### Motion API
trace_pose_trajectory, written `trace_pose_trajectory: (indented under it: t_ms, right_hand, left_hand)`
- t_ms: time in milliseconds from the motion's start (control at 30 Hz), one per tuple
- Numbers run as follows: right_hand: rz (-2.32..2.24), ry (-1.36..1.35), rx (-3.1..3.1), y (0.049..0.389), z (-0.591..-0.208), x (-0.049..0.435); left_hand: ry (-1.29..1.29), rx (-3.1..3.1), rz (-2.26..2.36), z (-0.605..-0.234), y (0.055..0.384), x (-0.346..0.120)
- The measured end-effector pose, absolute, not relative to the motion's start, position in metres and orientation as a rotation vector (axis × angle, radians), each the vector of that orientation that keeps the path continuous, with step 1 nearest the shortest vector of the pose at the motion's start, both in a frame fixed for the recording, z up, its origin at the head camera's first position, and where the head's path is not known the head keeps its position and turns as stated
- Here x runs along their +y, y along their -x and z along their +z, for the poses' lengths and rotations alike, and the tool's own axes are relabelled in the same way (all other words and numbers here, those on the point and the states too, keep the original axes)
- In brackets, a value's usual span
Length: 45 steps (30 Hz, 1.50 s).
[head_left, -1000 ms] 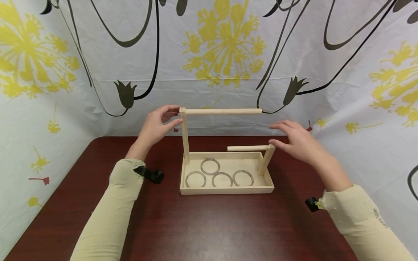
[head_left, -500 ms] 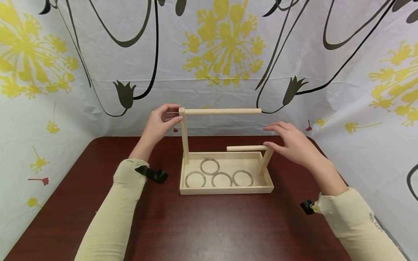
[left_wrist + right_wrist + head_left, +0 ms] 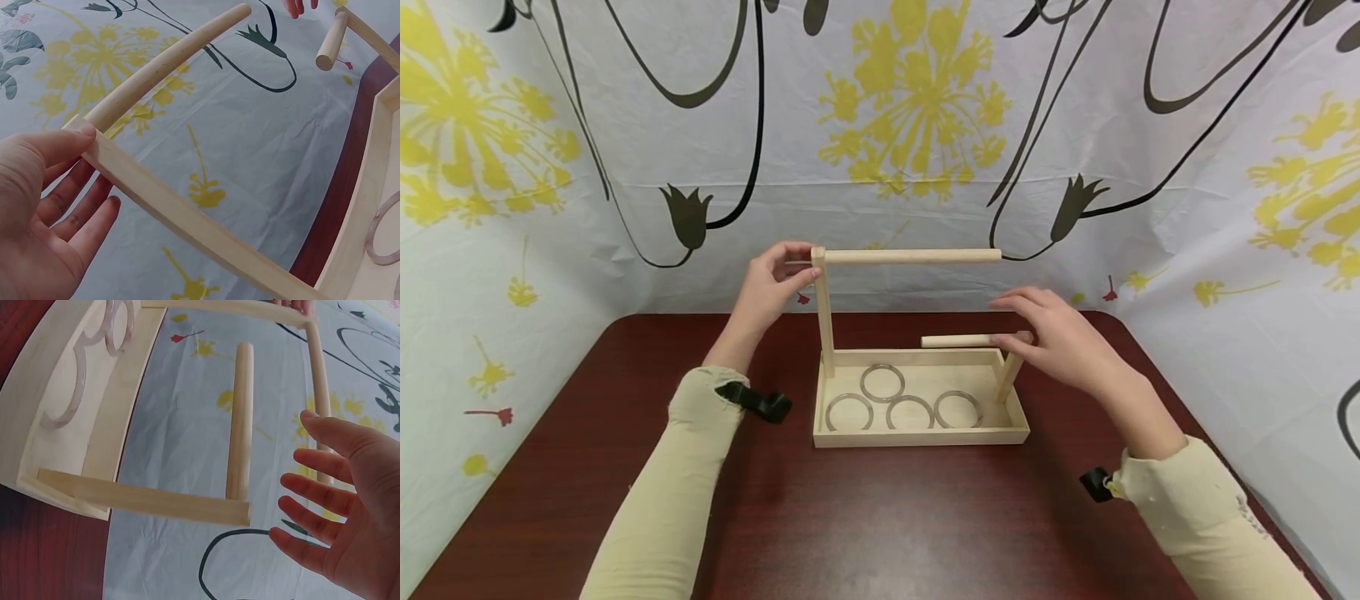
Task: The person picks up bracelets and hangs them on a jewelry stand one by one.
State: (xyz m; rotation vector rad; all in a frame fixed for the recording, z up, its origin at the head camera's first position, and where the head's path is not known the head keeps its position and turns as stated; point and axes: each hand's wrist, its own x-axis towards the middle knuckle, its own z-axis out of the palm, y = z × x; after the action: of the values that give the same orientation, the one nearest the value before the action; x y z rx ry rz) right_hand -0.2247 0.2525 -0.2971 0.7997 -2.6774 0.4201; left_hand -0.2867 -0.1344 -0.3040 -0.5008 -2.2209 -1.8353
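A pale wooden stand has a shallow tray [image 3: 919, 437], a tall post [image 3: 825, 321] at its left with a long dowel [image 3: 917, 257], and a low post [image 3: 1011, 379] at its right with a short dowel [image 3: 955, 341]. Several clear greyish rings [image 3: 882, 367] lie in the tray. My left hand [image 3: 763, 292] pinches the tall post's top; in the left wrist view the thumb [image 3: 65, 142] lies on it and the fingers reach behind. My right hand [image 3: 1063, 342] hovers by the low post, its fingers spread and holding nothing in the right wrist view.
The stand is on a dark reddish-brown table [image 3: 902, 508]. A white cloth [image 3: 895, 225] with yellow and dark flower prints hangs behind and at both sides. Black wrist cameras sit at both cuffs.
My right hand has moved left and slightly down, now overlapping the low post's top in the head view. My left thumb has closed onto the tall post. The rings have not moved.
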Motion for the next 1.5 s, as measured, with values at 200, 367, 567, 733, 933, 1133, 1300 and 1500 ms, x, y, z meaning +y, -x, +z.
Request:
trace_pose_trajectory:
  t_ms: [200, 367, 567, 733, 933, 1133, 1300, 1500]
  right_hand:
    - [0.415, -0.844, -2.652, 0.222, -0.301, 0.247]
    - [0.425, -0.842, -2.689, 0.220, -0.302, 0.240]
    - [0.457, -0.846, -2.715, 0.216, -0.304, 0.233]
    - [0.482, -0.857, -2.705, 0.214, -0.307, 0.228]
    - [0.511, -0.899, -2.690, 0.213, -0.311, 0.222]
    - [0.560, -0.902, -2.704, 0.212, -0.313, 0.215]
    - [0.590, -0.883, -2.723, 0.209, -0.315, 0.208]
    - [0.630, -0.935, -2.680, 0.210, -0.320, 0.199]
  left_hand:
    - [0.477, -2.220, -1.849, -0.305, 0.286, -0.133]
    - [0.457, -2.222, -1.876, -0.306, 0.286, -0.132]
    - [0.444, -2.202, -1.913, -0.308, 0.288, -0.131]
    - [0.443, -2.179, -1.934, -0.310, 0.288, -0.130]
    - [0.452, -2.149, -1.931, -0.313, 0.288, -0.129]
    - [0.444, -2.134, -1.924, -0.315, 0.289, -0.128]
    - [0.452, -2.137, -1.903, -0.316, 0.289, -0.126]
    - [0.461, -2.131, -1.898, -0.318, 0.290, -0.127]
